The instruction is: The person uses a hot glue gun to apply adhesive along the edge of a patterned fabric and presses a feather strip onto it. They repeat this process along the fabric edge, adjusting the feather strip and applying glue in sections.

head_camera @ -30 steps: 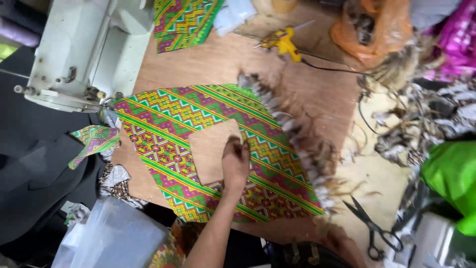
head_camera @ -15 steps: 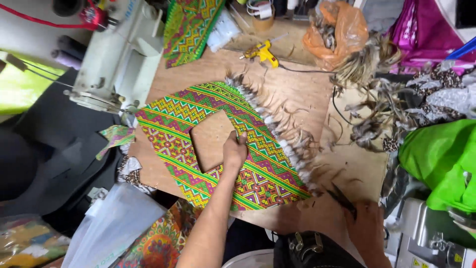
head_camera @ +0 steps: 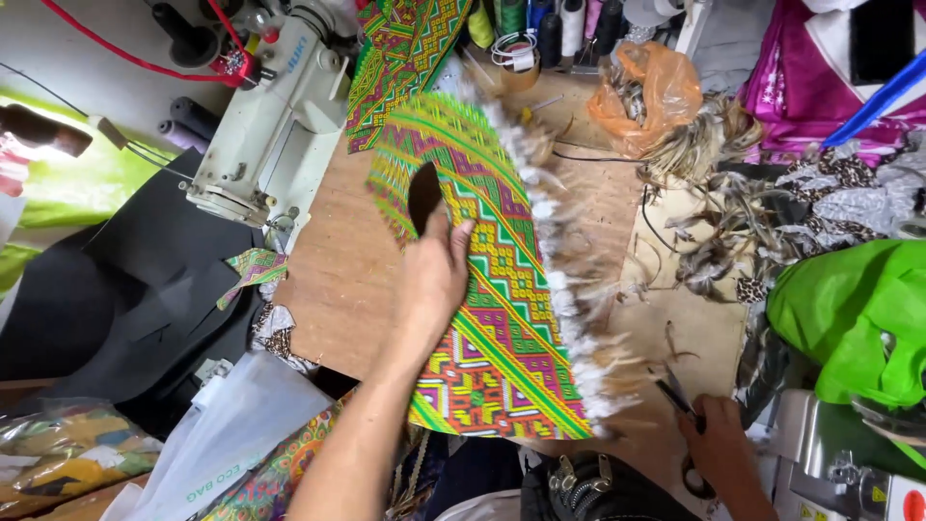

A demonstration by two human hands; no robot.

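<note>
A bright green, geometric-patterned fabric panel [head_camera: 502, 309] edged with pale feathers is gripped by the left hand [head_camera: 431, 280], fingers closed on its inner edge, above the wooden surface [head_camera: 338, 270]. Its long axis runs from near to far. Black scissors [head_camera: 680, 405] are clasped in the right hand [head_camera: 719, 449].

Matt woven cloth panel [head_camera: 492, 289], feather-fringed; raw wood table [head_camera: 338, 280]

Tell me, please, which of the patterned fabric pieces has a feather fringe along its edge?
The large one held up by the left hand: this fringed fabric panel carries pale feathers down its right edge; the folded piece by the sewing machine has none.
</note>
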